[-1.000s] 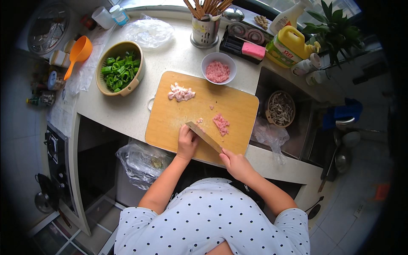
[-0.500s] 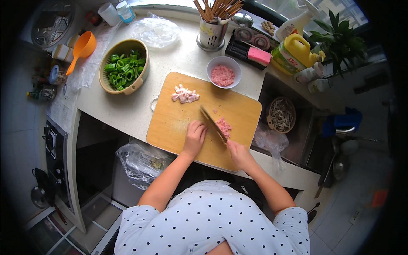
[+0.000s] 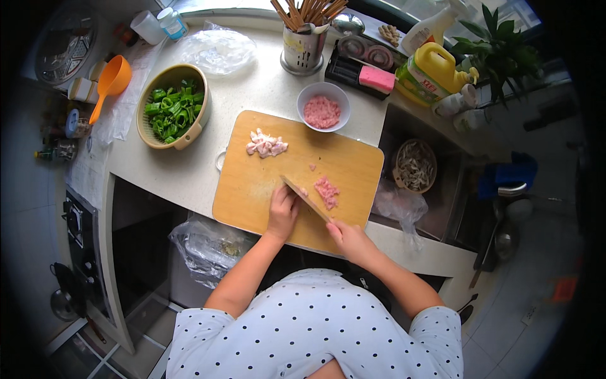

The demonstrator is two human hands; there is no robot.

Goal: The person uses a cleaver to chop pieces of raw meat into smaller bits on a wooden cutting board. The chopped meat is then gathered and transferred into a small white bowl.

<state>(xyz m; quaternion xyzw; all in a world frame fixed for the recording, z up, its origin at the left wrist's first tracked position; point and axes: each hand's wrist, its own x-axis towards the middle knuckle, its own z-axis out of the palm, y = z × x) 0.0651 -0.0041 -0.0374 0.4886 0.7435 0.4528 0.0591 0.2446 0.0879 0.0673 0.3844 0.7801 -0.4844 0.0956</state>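
Observation:
A wooden cutting board (image 3: pixel 265 183) lies on the pale counter (image 3: pixel 189 170). My right hand (image 3: pixel 350 240) grips the handle of a cleaver (image 3: pixel 305 198), whose blade slants across the board's middle. My left hand (image 3: pixel 282 210) rests on the board against the blade's left side, fingers bent. A small heap of minced pink meat (image 3: pixel 327 191) lies just right of the blade. Pale meat chunks (image 3: pixel 266 144) sit near the board's far edge. A white bowl of minced meat (image 3: pixel 322 107) stands beyond the board.
A tan colander of chopped green vegetable (image 3: pixel 173 107) stands at the left, an orange scoop (image 3: pixel 108 82) beyond it. A metal utensil holder (image 3: pixel 303 47), a yellow oil jug (image 3: pixel 432 72) and a sink with a strainer (image 3: pixel 415 165) lie at the back and right.
The cleaver has swung from lying near the board's front edge up to the meat heap. Both hands moved with it toward the board's middle.

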